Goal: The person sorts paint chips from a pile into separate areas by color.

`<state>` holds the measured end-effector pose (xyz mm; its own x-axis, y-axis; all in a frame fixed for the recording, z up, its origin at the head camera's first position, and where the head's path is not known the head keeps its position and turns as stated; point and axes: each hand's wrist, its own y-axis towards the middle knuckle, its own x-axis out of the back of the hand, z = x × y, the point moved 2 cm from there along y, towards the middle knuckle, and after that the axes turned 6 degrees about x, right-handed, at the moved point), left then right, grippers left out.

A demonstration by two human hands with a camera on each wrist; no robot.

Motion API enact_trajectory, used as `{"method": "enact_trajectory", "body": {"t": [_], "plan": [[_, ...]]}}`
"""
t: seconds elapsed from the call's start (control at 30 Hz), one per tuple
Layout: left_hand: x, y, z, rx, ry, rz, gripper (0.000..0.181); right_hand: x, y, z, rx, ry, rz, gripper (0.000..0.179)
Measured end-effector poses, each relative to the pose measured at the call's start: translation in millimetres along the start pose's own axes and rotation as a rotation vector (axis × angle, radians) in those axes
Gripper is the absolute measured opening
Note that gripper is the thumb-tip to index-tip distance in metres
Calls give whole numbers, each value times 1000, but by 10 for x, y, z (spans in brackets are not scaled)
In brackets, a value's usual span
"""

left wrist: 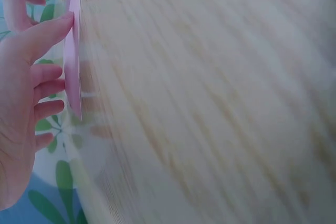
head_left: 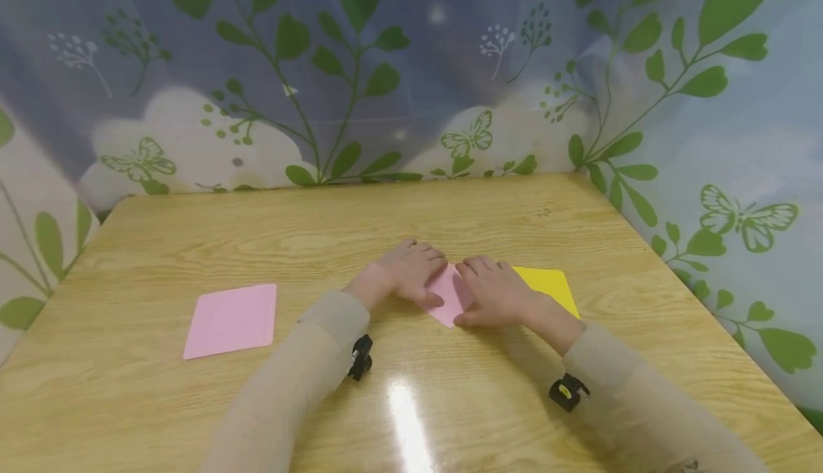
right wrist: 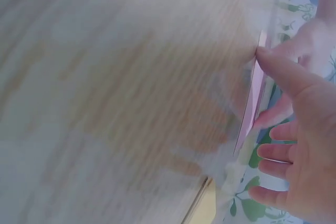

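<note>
Both hands hold a pink sheet near the middle of the wooden table. My left hand grips its left side, and my right hand grips its right side. In the left wrist view, the thumb touches the near face of the pink sheet, with the other fingers around its far side. From the right wrist, the sheet looks thin and slightly bent, seen nearly edge-on, the thumb at its edge. Fingers cover much of its surface in the head view.
A pink square with rounded corners lies flat at the left of the table. Partly behind the right hand and forearm is a yellow square. A leaf-printed curtain hangs along the table's far edge.
</note>
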<state>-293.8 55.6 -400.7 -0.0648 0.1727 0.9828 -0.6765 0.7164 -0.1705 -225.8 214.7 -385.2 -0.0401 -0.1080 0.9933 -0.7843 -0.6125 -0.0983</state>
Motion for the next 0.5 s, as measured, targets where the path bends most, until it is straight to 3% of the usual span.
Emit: {"method": "enact_trajectory", "body": {"t": [0.27, 0.5], "plan": [[20, -95, 35, 3, -14, 5, 81, -4, 14, -57, -20, -2, -3, 88], [24, -144, 55, 9, -13, 2, 82, 17, 60, 110, 50, 6, 18, 91]]}}
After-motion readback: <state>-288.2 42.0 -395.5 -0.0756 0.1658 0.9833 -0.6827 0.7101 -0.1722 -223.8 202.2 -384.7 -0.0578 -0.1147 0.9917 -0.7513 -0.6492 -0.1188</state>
